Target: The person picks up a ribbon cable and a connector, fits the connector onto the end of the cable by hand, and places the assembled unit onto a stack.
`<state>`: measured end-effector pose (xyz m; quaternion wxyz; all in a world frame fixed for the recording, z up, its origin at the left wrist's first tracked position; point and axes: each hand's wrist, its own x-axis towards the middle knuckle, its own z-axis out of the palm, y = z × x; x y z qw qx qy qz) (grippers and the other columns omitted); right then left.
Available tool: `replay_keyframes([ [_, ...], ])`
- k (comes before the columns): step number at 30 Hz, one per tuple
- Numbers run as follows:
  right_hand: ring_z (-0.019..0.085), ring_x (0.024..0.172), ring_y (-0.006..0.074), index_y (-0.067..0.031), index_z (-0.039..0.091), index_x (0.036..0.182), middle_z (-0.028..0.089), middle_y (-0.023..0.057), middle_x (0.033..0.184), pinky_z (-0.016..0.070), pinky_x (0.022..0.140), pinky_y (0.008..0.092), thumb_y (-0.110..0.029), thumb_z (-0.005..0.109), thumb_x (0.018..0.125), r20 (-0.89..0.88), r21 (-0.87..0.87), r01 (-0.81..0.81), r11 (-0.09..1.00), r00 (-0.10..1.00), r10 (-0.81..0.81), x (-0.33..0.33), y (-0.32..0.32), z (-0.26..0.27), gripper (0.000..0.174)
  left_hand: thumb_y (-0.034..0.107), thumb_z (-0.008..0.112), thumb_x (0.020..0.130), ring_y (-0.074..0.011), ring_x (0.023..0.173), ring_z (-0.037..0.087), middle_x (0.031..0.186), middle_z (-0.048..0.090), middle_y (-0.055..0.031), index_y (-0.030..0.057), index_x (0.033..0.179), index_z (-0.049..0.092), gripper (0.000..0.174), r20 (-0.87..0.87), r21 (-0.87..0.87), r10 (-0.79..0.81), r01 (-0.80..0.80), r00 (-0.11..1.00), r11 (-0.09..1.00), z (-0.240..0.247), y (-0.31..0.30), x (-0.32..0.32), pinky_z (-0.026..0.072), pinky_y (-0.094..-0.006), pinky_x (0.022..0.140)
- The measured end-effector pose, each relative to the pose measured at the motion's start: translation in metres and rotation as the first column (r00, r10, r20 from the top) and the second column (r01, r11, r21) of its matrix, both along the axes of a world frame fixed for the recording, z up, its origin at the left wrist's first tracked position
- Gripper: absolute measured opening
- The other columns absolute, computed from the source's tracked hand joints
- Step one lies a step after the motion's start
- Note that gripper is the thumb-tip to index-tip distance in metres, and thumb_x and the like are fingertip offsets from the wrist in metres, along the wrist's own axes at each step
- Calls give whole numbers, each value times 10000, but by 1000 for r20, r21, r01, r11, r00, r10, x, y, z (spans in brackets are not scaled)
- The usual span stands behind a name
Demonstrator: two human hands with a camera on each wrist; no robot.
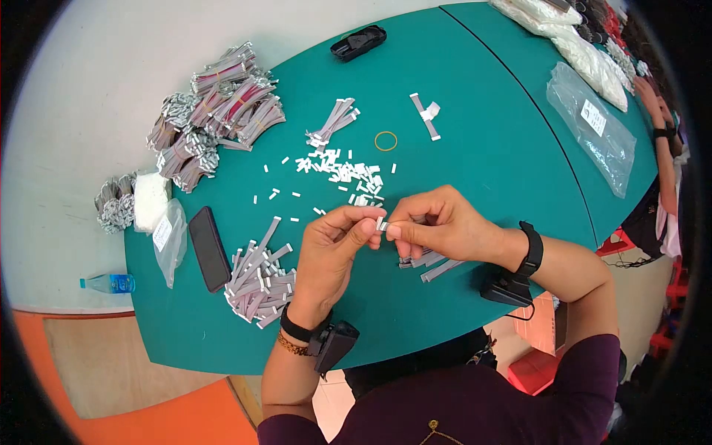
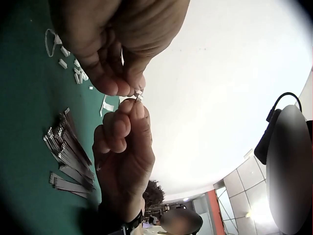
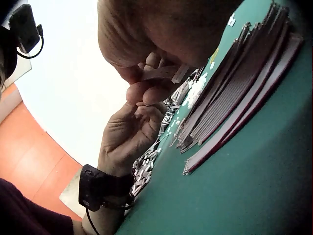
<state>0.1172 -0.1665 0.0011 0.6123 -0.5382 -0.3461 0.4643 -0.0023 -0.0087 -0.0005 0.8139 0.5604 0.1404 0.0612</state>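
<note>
Over the green table, my left hand [image 1: 326,252] and right hand [image 1: 449,226] meet fingertip to fingertip. The left thumb and finger pinch a small white connector piece [image 1: 380,222]. A short grey flat ribbon cable [image 3: 162,74] is held in my right hand, its far end showing under the palm in the right wrist view. Fingertips largely hide where cable and white piece come together. Loose grey ribbon cables [image 3: 234,93] lie beneath the right forearm. Close by the left wrist is a heap of ribbon cables with white ends [image 1: 259,289]. Loose white pieces [image 1: 348,172] are scattered beyond the hands.
Bundled cables [image 1: 237,104] are piled at the far left. A phone [image 1: 210,248], plastic bag [image 1: 170,241] and water bottle [image 1: 109,283] lie left. Farther back are a rubber band [image 1: 386,141] and black case [image 1: 358,43]. Another person's arm [image 1: 667,174] shows at right.
</note>
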Motion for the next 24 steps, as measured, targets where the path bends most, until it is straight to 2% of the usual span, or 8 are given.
replay_keyframes([
  [24,545,567,48,-13,636,846,614,23,680,431,507,186,-149,574,908,-10,5,28,1000,1000,-28,-1,0,0,162,123,637,858,-116,719,551,807,622,-54,-33,1006,627,215,-13,7,4,-4,1000,1000,2,-3,-1,439,-227,673],
])
